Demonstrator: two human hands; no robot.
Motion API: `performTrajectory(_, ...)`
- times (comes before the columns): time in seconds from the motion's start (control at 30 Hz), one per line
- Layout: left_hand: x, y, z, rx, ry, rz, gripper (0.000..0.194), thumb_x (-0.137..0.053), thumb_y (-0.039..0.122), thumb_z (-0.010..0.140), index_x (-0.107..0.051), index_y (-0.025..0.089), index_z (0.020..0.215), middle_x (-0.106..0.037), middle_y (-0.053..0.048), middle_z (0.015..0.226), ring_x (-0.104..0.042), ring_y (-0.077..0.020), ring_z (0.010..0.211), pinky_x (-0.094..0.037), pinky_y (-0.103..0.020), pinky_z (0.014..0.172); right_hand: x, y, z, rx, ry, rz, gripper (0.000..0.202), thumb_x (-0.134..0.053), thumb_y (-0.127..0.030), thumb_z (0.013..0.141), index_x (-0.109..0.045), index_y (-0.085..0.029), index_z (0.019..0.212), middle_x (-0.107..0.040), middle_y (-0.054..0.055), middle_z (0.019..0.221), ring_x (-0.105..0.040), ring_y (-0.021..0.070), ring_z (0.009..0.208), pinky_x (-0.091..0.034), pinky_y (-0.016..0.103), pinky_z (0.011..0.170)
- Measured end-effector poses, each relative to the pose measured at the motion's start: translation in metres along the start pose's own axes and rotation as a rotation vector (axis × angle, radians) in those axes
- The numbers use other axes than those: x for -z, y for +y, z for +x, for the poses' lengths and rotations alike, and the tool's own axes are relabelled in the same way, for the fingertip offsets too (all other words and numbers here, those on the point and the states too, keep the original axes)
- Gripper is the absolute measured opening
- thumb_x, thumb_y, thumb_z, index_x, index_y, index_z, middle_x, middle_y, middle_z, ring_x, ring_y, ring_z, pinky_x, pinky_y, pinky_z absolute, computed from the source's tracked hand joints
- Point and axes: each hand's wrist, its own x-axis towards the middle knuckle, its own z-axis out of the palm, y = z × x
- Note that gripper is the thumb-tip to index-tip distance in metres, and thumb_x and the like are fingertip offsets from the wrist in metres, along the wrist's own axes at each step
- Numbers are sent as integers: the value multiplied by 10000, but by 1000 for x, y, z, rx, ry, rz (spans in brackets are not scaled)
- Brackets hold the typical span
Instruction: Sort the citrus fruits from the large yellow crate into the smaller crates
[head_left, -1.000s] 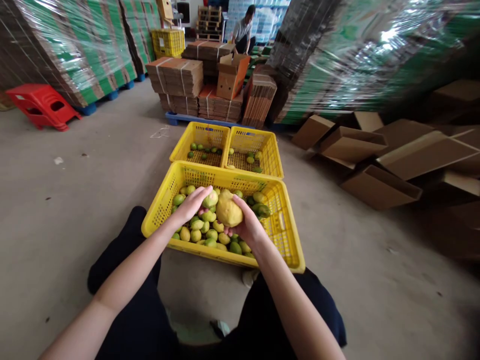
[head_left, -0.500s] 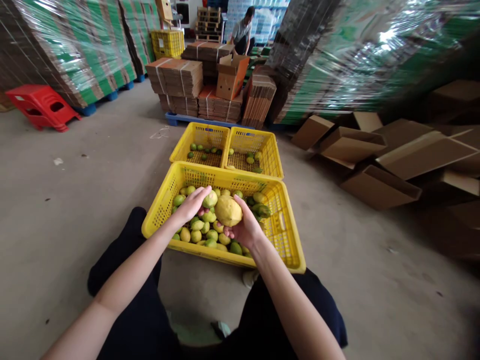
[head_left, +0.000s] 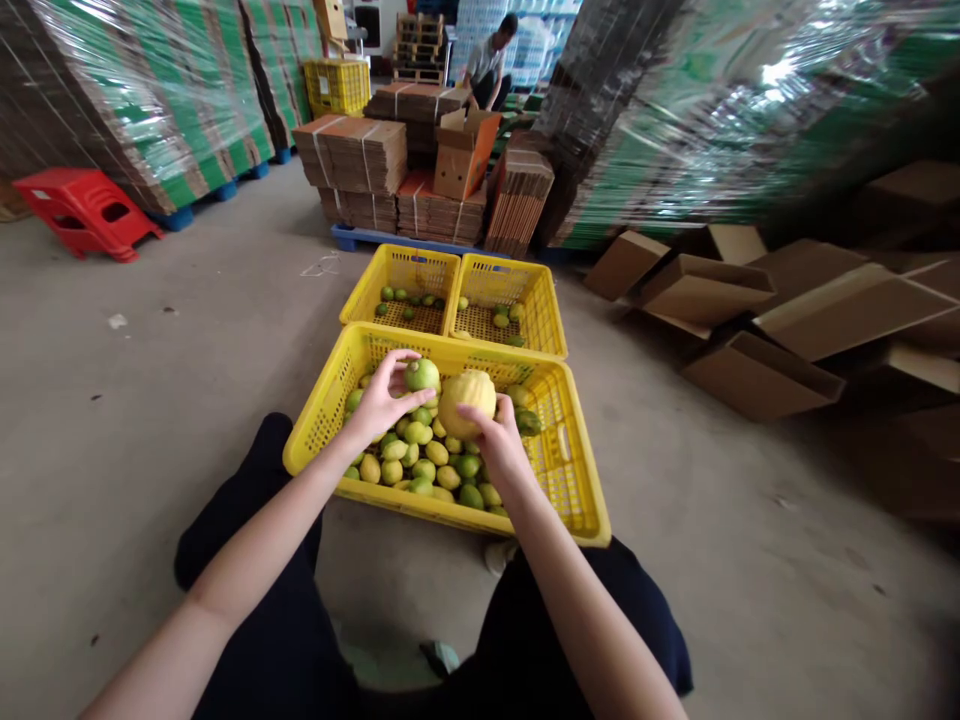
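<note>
Above the near yellow crate [head_left: 585, 490], my left hand [head_left: 385, 398] grips a green lemon [head_left: 422, 375] between thumb and fingers. My right hand [head_left: 501, 440] is closed round a large, bumpy yellow lemon [head_left: 466, 400], its thumb across the near side. The two fruits are held side by side, a small gap between them. Below, many green and yellow lemons [head_left: 435, 453] lie in the crate, heaped towards its left and middle. Both hands and fruits hide part of the heap.
Two yellow crates [head_left: 455, 290] with a few fruits stand just beyond. Behind them, flattened cardboard bundles [head_left: 360, 160] sit on a blue pallet, near a crouching person [head_left: 487, 65]. Open cardboard boxes [head_left: 757, 370] lie at right; a red stool [head_left: 86, 212] stands at left.
My left hand has turned, and its green lemon now sits up between thumb and fingers. The right hand has raised and rotated the big yellow lemon, its thumb now on the near side.
</note>
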Motion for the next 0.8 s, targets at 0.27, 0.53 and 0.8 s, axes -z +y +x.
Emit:
performTrajectory(0.27,2,-3,-1,-195,10,151,573,-937,94,525,-636,224,994,-664,-37,1073,-625,-207,1014,-456,-319,987,-7,-5,-12,529,71,-280,663,-847,-245,581,-401,-284,1070,-589,50,1158,-628,237,1022,-506,397,927)
performTrajectory(0.53,6,7,-2,-218,-93,162,521,-923,131,582,-688,213,1039,-687,-68,1124,-647,-209,1028,-482,-323,994,-4,-5,-13,596,43,-241,667,-872,-244,582,-431,-291,1080,-551,49,1207,-608,242,1091,-503,417,976)
performTrajectory(0.8,17,6,6,18,-171,-213,550,-883,218,669,-665,221,1174,-680,-67,1188,-663,-244,1102,-511,-373,1020,-2,-13,-11,319,-99,102,554,-904,-284,531,-574,-253,976,-699,8,999,-655,249,956,-536,394,847)
